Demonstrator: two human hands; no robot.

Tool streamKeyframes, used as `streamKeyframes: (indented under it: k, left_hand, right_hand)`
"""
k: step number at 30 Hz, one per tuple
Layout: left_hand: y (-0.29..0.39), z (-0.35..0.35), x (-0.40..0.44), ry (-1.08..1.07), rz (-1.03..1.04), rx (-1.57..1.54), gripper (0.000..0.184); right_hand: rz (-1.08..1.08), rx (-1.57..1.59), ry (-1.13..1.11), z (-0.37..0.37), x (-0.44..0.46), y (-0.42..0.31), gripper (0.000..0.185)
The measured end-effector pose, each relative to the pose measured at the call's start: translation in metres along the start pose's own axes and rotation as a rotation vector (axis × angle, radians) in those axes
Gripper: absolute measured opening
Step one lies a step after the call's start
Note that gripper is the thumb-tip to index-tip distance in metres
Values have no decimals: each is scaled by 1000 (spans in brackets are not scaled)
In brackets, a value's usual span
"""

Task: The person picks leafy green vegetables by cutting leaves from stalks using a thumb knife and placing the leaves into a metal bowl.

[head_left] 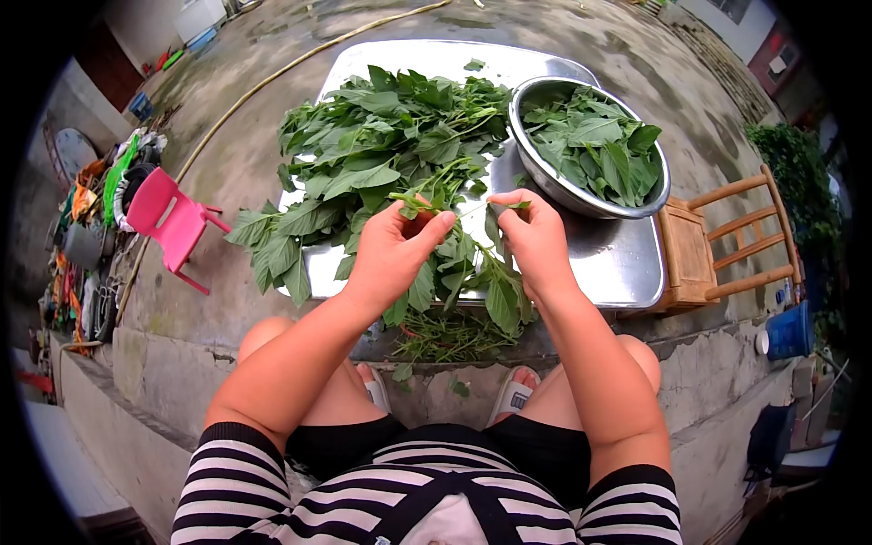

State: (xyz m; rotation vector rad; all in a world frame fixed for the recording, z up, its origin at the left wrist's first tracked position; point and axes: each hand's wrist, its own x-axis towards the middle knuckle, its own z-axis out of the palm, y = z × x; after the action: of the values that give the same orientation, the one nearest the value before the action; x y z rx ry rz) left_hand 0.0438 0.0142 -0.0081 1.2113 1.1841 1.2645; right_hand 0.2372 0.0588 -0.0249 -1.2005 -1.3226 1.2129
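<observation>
Over the near edge of a shiny metal table (pixel 618 263), my left hand (pixel 395 245) pinches a green leafy stem near its top. Close on its right, my right hand (pixel 531 234) has thumb and forefinger pressed together on a bit of leaf from the same sprig. The sprig's leaves (pixel 502 302) hang down between and below both hands. A large heap of leafy greens (pixel 363 145) covers the left and middle of the table. At the table's right side, a steel bowl (pixel 661 186) holds loose green leaves (pixel 595 145).
Stripped stems (pixel 454 338) lie on the ground below the table's near edge. A pink chair (pixel 168 218) stands at left, a wooden chair (pixel 686 250) at right. A hose (pixel 263 82) crosses the concrete behind. A blue bucket (pixel 788 331) is at far right.
</observation>
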Motion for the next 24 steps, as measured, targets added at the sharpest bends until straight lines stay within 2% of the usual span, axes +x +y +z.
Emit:
streamKeyframes:
  k: [2, 3, 5, 6, 8, 12, 14, 15, 18, 19, 21, 22, 24]
  left_hand:
    - [4, 2, -1, 10, -20, -2, 17]
    - [5, 2, -1, 21, -42, -5, 16]
    - [2, 1, 0, 13, -17, -11, 16]
    - [1, 0, 0, 4, 8, -17, 16]
    - [-2, -1, 1, 1, 11, 0, 16]
    - [-1, -2, 1, -18, 7, 65, 16]
    - [1, -4, -3, -2, 50, 59, 17]
    - [2, -5, -4, 12, 93, 54, 17]
    - [12, -9, -5, 79, 61, 8, 19]
    - [11, -13, -4, 89, 63, 5, 19]
    - [7, -20, 1, 101, 24, 135, 20]
    - [6, -20, 1, 103, 23, 135, 20]
    - [5, -16, 2, 112, -4, 135, 22]
  right_hand:
    - [129, 312, -18, 0, -1, -2, 18]
    - [128, 312, -20, 1, -3, -5, 18]
    - [-309, -258, 104, 5, -8, -14, 18]
    - [-308, -258, 104, 5, -6, -11, 18]
    - [-11, 157, 32, 6, -1, -3, 19]
    - [-137, -20, 87, 7, 0, -3, 19]
    - [-243, -231, 207, -2, 8, -9, 18]
    - [-75, 16, 209, -14, 18, -1, 17]
    - [117, 459, -40, -40, 17, -19, 22]
    - [118, 455, -49, -35, 9, -30, 22]
    - [152, 604, -209, -23, -9, -43, 22]
    - [125, 563, -350, -20, -13, -40, 23]
    - [203, 313, -380, -8, -24, -43, 29]
